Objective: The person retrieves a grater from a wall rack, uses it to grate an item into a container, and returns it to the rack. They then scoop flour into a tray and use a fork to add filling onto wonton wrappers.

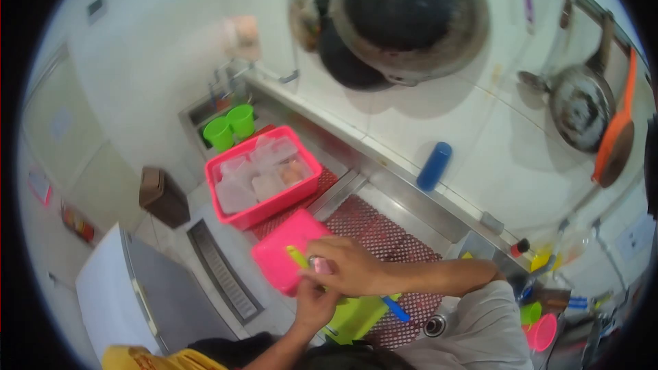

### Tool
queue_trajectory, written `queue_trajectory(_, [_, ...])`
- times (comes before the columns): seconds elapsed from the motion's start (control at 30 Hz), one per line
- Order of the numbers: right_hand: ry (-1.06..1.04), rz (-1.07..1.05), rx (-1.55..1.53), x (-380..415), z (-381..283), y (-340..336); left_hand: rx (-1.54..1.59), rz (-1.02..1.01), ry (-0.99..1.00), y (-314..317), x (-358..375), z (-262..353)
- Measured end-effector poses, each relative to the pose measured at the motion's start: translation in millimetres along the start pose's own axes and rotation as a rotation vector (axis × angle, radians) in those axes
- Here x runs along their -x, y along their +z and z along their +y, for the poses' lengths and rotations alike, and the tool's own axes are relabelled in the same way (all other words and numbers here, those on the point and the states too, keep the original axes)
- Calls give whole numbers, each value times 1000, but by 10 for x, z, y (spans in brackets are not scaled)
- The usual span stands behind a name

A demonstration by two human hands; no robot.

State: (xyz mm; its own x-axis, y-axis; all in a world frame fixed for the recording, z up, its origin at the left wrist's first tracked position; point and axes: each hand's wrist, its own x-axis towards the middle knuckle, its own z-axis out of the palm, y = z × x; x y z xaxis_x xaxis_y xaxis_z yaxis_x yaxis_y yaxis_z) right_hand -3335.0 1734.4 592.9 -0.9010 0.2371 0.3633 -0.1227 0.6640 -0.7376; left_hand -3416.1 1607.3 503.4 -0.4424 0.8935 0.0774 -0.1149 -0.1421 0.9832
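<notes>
My right hand [349, 266] reaches in from the right and is closed around a small pink object [321, 266]. A thin yellow-green stick [297, 256] pokes out from it over a flat pink square lid [281, 253]. Coming up from below, my left hand [312, 303] grips the lid's near edge. A lime-green board [360, 316] and a blue handle [397, 309] lie just under the hands. What the fingers cover is hidden.
A pink basket [262, 214] of clear plastic bags stands on the red mesh mat [384, 233]. Two green cups [230, 127] sit further left. A blue cylinder [434, 165] rests on the ledge. Pans [408, 17] hang on the wall. A brown bin [163, 196] stands on the floor.
</notes>
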Motion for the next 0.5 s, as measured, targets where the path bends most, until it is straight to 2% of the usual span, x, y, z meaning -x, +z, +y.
queue_trajectory(0.03, [-53,65,70,39,68,41,60,-6,-36,4,8,-34])
queue_trajectory(0.07, [-122,113,116,45,105,98,0,41,70,36,4,-62])
queue_trajectory(0.13, [-177,75,148,51,153,63,-74,-55,38,19,32,-7])
queue_trajectory(0.17, [-171,26,96,78,146,-3,18,-119,6,66,45,19])
queue_trajectory(0.2, [-164,-26,51,70,120,-87,-181,-105,257,88,20,20])
queue_trajectory(0.27, [-51,27,-63,129,45,-142,-289,6,481,179,-24,-22])
queue_trajectory(0.3, [7,67,-141,167,44,-166,-318,98,465,160,-12,-6])
queue_trajectory(0.33, [79,114,-204,218,68,-193,-364,65,316,159,4,23])
queue_trajectory(0.37, [49,62,-230,290,110,-280,-400,21,175,181,35,73])
queue_trajectory(0.4, [145,75,-283,329,188,-316,-406,62,177,90,68,76])
queue_trajectory(0.43, [253,93,-328,362,261,-364,-329,112,98,36,102,75])
queue_trajectory(0.47, [246,73,-330,373,311,-377,-249,155,23,-4,141,84])
queue_trajectory(0.5, [151,65,-209,363,390,-340,-243,172,18,-110,155,2])
